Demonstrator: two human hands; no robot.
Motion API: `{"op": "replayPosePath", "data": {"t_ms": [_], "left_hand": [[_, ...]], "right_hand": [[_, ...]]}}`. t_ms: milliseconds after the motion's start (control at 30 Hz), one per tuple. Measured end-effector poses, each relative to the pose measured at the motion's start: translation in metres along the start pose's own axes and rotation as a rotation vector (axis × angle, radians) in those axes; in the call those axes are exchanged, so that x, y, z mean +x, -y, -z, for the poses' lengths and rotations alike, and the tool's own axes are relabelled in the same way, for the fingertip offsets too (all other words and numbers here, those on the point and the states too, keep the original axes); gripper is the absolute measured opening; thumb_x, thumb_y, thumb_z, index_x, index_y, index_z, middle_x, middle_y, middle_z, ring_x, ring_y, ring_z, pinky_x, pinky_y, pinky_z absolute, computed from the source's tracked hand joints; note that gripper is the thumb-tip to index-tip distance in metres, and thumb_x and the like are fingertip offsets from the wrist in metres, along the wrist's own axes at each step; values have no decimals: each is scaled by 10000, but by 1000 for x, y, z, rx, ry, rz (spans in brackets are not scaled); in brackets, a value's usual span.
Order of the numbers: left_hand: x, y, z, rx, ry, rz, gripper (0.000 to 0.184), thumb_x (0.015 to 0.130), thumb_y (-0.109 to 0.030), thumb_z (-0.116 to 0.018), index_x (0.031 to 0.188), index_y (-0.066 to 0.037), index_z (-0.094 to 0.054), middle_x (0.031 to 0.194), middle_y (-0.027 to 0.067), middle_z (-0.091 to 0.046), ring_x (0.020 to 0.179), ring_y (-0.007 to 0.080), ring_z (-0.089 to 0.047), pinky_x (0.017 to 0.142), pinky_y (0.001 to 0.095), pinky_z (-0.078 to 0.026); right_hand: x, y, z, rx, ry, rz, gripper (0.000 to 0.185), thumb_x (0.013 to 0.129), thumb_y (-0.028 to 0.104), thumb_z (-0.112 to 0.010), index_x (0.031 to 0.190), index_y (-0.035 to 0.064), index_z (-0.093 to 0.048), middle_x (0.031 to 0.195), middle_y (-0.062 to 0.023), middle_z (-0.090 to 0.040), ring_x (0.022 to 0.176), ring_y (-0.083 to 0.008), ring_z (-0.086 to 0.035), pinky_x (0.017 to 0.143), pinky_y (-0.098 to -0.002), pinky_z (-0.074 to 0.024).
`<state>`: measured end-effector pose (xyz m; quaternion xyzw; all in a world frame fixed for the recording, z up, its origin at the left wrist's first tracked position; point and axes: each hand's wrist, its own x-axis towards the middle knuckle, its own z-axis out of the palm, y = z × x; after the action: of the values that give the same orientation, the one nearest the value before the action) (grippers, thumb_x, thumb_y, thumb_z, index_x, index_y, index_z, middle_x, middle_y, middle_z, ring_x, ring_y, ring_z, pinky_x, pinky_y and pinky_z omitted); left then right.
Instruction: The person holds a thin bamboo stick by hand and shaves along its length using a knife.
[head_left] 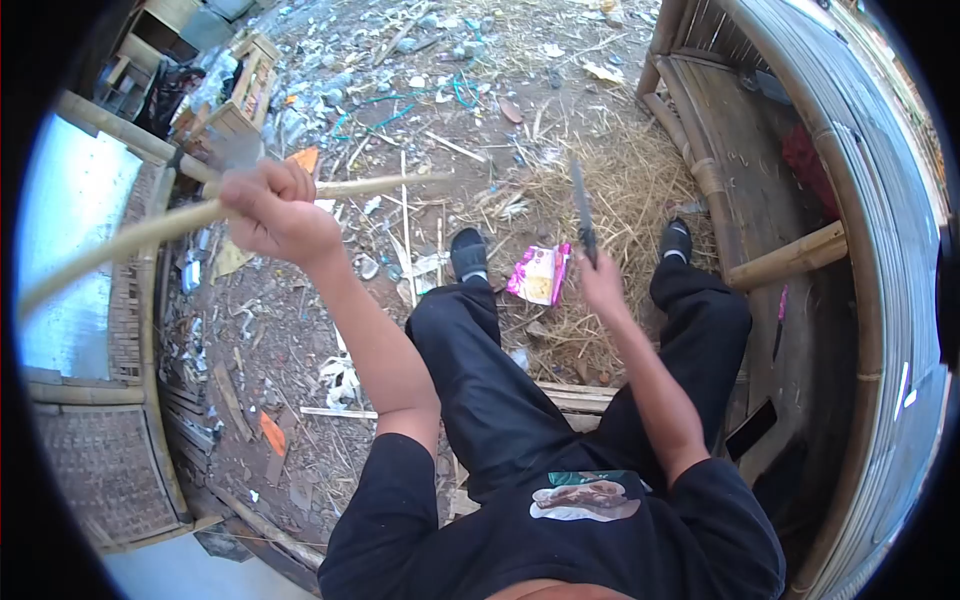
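Observation:
My left hand (pixel 277 208) is closed around a long, pale stick (pixel 120 243) that looks like split bamboo. The stick runs from the far left, through the fist, to a blurred tip out over the ground. In my right hand (pixel 602 283) is the dark handle of a knife (pixel 581 200), its blade pointing up and away from me. The blade and the stick are apart. Between my feet lies a pink and white packet (pixel 539 274), just left of the right hand.
Straw (pixel 640 180) and scattered litter cover the ground ahead. At right stands a bamboo bench (pixel 690 140) with a phone (pixel 750 430) on it. A wooden crate (pixel 243 95) sits at the back left, and a woven bamboo panel (pixel 95 460) borders the left side.

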<state>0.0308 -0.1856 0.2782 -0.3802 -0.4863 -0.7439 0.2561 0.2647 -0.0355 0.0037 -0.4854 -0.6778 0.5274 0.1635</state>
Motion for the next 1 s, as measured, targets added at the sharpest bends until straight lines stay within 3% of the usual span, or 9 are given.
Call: {"op": "replayPosePath", "data": {"t_ms": [33,167,200,267,300,433,500,733,1000], "left_hand": [[6,2,7,63,71,6,505,1004,-472,-380,655,-130,-253,489,-37,-206,406,47,-194,372,239,-133],[7,11,36,476,281,428,507,1007,-409,-422,608,-96,-398,512,-39,-350,435,59,-302,415,262,-203],[-2,9,36,672,394,327,503,1001,-419,-430,613,-99,-420,516,-48,-360,448,54,-322,422,268,-213],[-30,5,42,772,592,523,494,989,-437,-450,623,-106,-451,521,-64,-372,464,44,-345,427,267,-228],[-45,6,47,668,671,824,489,984,-445,-461,629,-109,-459,522,-70,-374,468,39,-348,425,262,-233],[-117,-18,49,503,872,1227,457,989,-424,-467,652,-115,-469,529,-79,-377,437,26,-348,391,221,-246],[-149,-29,53,399,891,1319,458,995,-421,-456,662,-105,-463,526,-72,-378,419,27,-341,378,214,-240],[-209,-71,47,295,953,1578,436,1000,-452,-421,747,-96,-430,518,-84,-277,389,17,-249,357,204,-170],[-232,-97,44,325,992,1742,482,989,-483,-427,697,-100,-427,506,-82,-283,384,24,-242,354,213,-179]], "right_hand": [[3,12,10,-28,22,-5,281,926,291,-562,906,12,-587,743,-172,-622,685,-274,-606,654,-414,-454],[16,38,38,137,49,194,258,931,263,-564,835,23,-551,618,-35,-525,561,-139,-507,531,-330,-395],[21,39,40,157,52,196,258,931,263,-564,835,23,-551,618,-35,-525,561,-139,-507,531,-330,-395],[25,37,45,408,104,146,288,936,295,-573,784,55,-529,578,19,-466,494,-88,-447,465,-286,-342],[21,42,48,425,99,136,288,936,295,-573,784,55,-529,578,19,-466,494,-88,-447,465,-286,-342],[13,42,44,779,228,-20,290,938,359,-588,804,112,-520,547,62,-432,431,-24,-370,388,-228,-268],[14,42,38,644,273,122,286,915,363,-624,876,95,-532,560,59,-449,421,-28,-391,374,-215,-277],[2,65,48,886,359,5,371,886,284,-681,1072,-2,-536,769,-34,-638,402,-14,-343,359,-202,-241],[12,54,41,845,337,-9,280,862,247,-703,968,19,-580,743,-41,-623,436,-41,-379,387,-233,-278]]}}
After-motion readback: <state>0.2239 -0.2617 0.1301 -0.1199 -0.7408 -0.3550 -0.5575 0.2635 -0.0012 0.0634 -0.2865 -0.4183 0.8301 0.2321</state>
